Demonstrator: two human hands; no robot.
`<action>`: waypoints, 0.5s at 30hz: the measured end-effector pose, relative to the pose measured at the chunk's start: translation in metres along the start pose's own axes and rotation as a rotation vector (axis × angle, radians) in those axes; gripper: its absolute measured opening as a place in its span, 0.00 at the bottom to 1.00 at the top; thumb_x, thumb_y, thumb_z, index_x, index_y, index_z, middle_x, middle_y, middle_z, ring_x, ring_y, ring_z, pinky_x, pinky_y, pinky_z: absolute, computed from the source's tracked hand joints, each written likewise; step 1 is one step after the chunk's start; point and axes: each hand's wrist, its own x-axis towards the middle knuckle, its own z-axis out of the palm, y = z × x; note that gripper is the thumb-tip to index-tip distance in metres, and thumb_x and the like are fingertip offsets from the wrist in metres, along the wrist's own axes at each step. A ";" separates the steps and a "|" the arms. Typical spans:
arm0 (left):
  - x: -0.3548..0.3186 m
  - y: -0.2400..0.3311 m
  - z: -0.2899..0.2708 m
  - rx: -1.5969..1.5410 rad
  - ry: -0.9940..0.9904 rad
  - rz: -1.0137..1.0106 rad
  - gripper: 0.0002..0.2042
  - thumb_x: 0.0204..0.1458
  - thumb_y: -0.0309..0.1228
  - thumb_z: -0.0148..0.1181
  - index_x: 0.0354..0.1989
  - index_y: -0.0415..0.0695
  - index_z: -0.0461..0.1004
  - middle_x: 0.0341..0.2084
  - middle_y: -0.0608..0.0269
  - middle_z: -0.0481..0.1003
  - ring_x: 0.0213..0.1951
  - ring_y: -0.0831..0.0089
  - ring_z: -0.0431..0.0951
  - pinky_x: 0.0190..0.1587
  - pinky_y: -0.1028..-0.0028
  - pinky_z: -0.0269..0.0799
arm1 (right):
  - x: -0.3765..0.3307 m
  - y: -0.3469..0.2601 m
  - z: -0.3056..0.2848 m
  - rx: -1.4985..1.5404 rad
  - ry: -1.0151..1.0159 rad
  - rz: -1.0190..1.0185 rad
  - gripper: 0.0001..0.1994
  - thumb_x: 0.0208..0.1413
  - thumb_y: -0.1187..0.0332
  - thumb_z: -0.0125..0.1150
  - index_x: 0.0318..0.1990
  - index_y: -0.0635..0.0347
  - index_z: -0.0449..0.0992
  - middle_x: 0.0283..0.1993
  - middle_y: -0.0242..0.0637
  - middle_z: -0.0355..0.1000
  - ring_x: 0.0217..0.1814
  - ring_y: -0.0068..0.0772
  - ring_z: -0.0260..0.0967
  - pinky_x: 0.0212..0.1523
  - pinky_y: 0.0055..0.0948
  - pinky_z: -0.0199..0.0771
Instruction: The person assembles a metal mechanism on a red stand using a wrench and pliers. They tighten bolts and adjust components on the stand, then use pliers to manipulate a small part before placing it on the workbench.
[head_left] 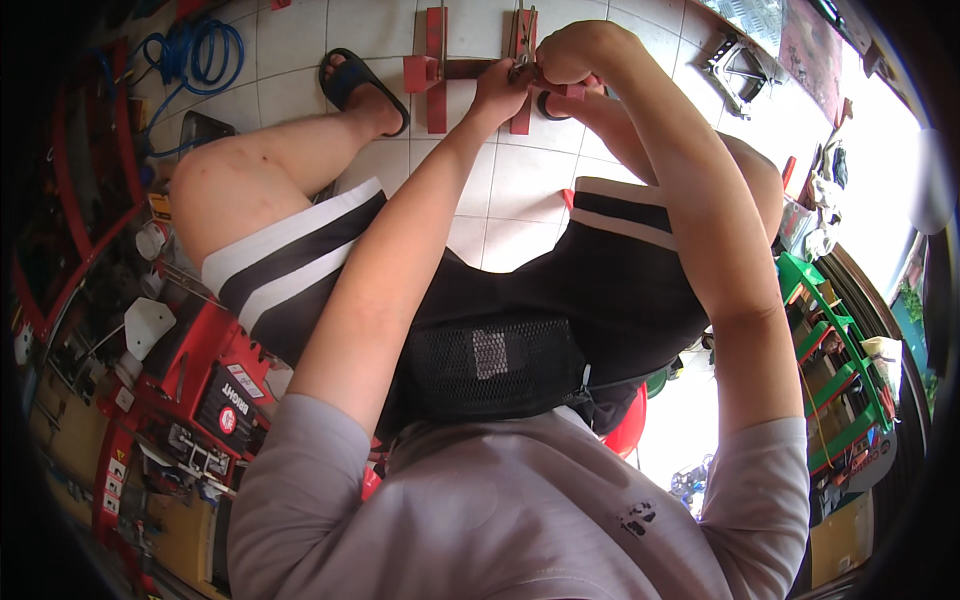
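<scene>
A red metal frame [437, 100] stands on the tiles between my feet, with two red bars and a dark crosspiece joining them. At its right bar, my left hand [500, 92] is closed, its fingertips pressed around a small metal part [520, 68]. My right hand [580, 55] is curled into a fist just to the right, touching or almost touching the same spot. What the right hand grips is hidden by its own fingers. A red end block [570, 91] of the frame shows under the right hand.
Coiled blue hose [205, 55] lies on the floor at the far left. A red machine [215, 390] stands close by my left side. A metal stand [738, 75] is at the far right, and a green rack [835, 370] is to my right. My sandalled foot [365, 90] flanks the frame.
</scene>
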 end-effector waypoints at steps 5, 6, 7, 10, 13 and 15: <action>0.009 -0.008 0.004 0.060 0.012 0.063 0.15 0.52 0.41 0.52 0.34 0.41 0.73 0.30 0.48 0.76 0.38 0.51 0.76 0.41 0.61 0.69 | -0.006 -0.020 -0.004 -0.041 -0.019 0.117 0.11 0.53 0.66 0.46 0.34 0.56 0.78 0.30 0.36 0.72 0.30 0.34 0.69 0.31 0.34 0.70; 0.011 -0.010 0.004 0.079 0.005 0.072 0.15 0.52 0.42 0.51 0.34 0.40 0.73 0.30 0.47 0.76 0.38 0.51 0.76 0.41 0.61 0.69 | -0.008 -0.024 -0.005 -0.045 -0.020 0.133 0.12 0.54 0.66 0.46 0.34 0.56 0.78 0.30 0.36 0.72 0.30 0.34 0.69 0.31 0.34 0.70; 0.013 -0.011 0.003 0.097 -0.001 0.081 0.16 0.52 0.42 0.51 0.34 0.40 0.74 0.30 0.47 0.76 0.38 0.51 0.76 0.41 0.60 0.69 | -0.002 -0.019 -0.003 -0.048 -0.016 0.116 0.12 0.54 0.66 0.46 0.34 0.56 0.78 0.30 0.36 0.72 0.31 0.34 0.69 0.31 0.34 0.70; 0.015 -0.008 0.006 0.015 -0.084 -0.023 0.17 0.52 0.42 0.50 0.34 0.39 0.73 0.31 0.44 0.75 0.38 0.49 0.76 0.42 0.59 0.69 | 0.023 0.006 0.008 -0.043 -0.005 0.085 0.12 0.54 0.66 0.45 0.34 0.56 0.77 0.31 0.36 0.72 0.31 0.34 0.70 0.31 0.34 0.70; 0.011 -0.005 0.005 -0.042 -0.077 -0.104 0.18 0.52 0.42 0.49 0.33 0.37 0.73 0.32 0.40 0.75 0.39 0.47 0.75 0.42 0.58 0.68 | 0.033 0.009 0.013 0.012 -0.011 0.097 0.12 0.54 0.67 0.45 0.36 0.55 0.76 0.32 0.35 0.73 0.32 0.33 0.70 0.31 0.33 0.70; 0.011 -0.003 0.007 -0.031 -0.050 -0.084 0.18 0.52 0.42 0.48 0.32 0.36 0.72 0.32 0.39 0.74 0.39 0.46 0.75 0.42 0.58 0.68 | 0.038 0.013 0.014 0.035 -0.036 0.108 0.12 0.54 0.68 0.44 0.40 0.55 0.75 0.32 0.35 0.73 0.31 0.32 0.70 0.31 0.32 0.71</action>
